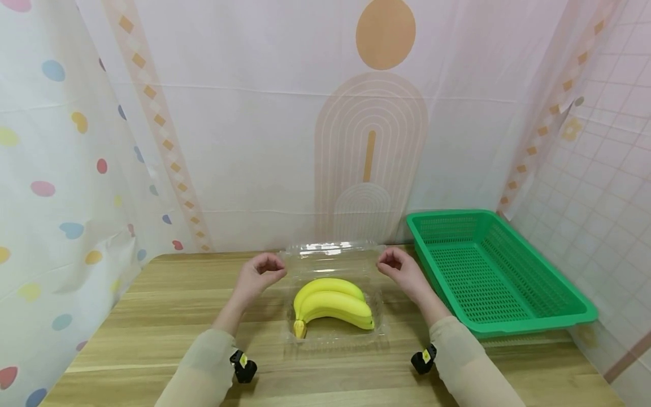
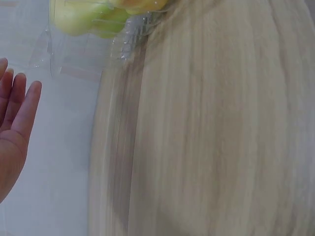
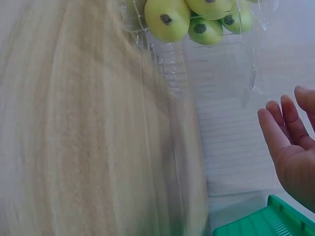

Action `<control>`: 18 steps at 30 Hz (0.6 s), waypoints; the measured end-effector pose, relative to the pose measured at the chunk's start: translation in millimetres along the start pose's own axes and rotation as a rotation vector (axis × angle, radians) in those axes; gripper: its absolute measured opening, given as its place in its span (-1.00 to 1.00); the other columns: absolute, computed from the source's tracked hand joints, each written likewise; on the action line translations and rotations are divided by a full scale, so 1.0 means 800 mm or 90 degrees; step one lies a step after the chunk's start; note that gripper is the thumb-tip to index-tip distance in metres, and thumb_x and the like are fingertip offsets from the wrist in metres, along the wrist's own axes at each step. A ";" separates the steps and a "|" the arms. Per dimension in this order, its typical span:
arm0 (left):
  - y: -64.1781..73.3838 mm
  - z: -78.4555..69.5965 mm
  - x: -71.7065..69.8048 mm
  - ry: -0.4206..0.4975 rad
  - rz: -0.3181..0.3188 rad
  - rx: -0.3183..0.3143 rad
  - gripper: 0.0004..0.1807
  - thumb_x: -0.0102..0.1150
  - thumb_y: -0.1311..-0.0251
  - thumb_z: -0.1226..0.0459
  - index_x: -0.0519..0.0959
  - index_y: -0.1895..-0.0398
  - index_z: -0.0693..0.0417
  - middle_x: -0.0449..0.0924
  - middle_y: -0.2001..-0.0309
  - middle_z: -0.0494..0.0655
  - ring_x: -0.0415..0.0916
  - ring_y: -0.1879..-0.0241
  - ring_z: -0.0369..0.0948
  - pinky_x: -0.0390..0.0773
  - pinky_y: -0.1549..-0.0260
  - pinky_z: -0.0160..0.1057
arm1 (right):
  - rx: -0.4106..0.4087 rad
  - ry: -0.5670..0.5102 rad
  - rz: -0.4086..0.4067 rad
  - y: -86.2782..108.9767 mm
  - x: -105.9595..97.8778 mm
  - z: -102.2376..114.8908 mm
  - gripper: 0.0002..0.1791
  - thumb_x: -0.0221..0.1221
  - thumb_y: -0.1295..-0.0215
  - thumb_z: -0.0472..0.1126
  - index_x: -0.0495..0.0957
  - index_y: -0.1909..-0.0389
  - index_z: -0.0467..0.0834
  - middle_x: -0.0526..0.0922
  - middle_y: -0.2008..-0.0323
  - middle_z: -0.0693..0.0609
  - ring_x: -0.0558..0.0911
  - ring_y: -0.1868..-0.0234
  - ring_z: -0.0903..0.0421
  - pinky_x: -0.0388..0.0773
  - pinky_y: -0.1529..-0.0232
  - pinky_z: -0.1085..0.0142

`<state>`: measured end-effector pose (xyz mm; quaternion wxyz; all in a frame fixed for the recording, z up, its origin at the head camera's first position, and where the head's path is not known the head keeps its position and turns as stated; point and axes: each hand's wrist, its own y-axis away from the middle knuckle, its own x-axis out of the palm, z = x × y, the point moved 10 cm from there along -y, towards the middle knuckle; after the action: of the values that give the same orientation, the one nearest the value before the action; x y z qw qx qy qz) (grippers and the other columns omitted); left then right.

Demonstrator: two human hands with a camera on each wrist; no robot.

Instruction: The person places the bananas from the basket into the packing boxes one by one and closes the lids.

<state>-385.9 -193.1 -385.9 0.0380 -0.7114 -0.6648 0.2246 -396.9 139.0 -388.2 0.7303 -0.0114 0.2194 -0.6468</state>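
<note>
Two hands flank a clear box (image 1: 338, 341) on the wooden table (image 1: 183, 305). The left hand (image 1: 256, 277) is loosely curved, its fingers partly spread from the thumb, with nothing in its grasp; its fingertips lie just beside the left edge of the raised lid (image 1: 330, 257). The right hand (image 1: 404, 271) mirrors it at the lid's right edge, likewise relaxed and holding nothing; from where I stand, both wrist views show a narrow gap between fingers and plastic. Bananas (image 1: 333, 305), yellow with greenish tips, lie inside the box, stem toward its near left corner. Right of the box, well apart from it, sits a green basket (image 1: 478, 277). Behind hangs a patterned curtain (image 1: 254, 141).
</note>
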 end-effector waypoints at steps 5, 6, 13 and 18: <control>0.004 -0.001 0.002 -0.030 0.022 0.011 -0.83 0.35 -0.13 0.49 0.58 0.23 0.35 0.65 0.23 0.18 0.61 0.17 -0.20 0.64 0.22 -0.34 | -0.032 0.064 0.009 0.005 0.000 0.006 -0.89 0.23 -0.30 -0.44 0.52 0.19 -0.31 0.59 0.21 -0.11 0.58 0.11 -0.03 0.60 0.07 0.30; 0.006 -0.002 0.002 -0.038 0.028 0.014 -0.83 0.36 -0.14 0.47 0.58 0.23 0.34 0.65 0.22 0.17 0.62 0.16 -0.18 0.65 0.20 -0.32 | -0.042 0.078 0.009 0.006 0.000 0.008 -0.89 0.23 -0.30 -0.44 0.52 0.20 -0.30 0.60 0.21 -0.11 0.59 0.10 -0.06 0.61 0.05 0.24; 0.012 -0.013 0.007 -0.091 0.069 0.058 -0.89 0.28 -0.16 0.54 0.62 0.25 0.30 0.63 0.18 0.13 0.60 0.11 -0.04 0.67 0.06 -0.14 | -0.119 0.143 0.020 0.017 0.001 0.020 -0.88 0.24 -0.28 -0.46 0.51 0.25 -0.25 0.58 0.23 -0.09 0.61 0.08 -0.12 0.65 0.00 0.03; 0.018 -0.018 0.013 -0.085 0.102 0.092 -0.81 0.22 -0.07 0.65 0.63 0.30 0.30 0.61 0.19 0.12 0.59 0.14 -0.13 0.67 0.05 -0.15 | -0.166 0.185 0.040 0.023 0.007 0.024 -0.82 0.22 -0.22 -0.56 0.52 0.26 -0.27 0.60 0.25 -0.06 0.63 0.10 -0.10 0.67 0.05 0.09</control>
<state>-367.1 -180.8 -380.5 0.0267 -0.7410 -0.5892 0.3212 -372.4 131.8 -378.0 0.7032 -0.0054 0.4046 -0.5846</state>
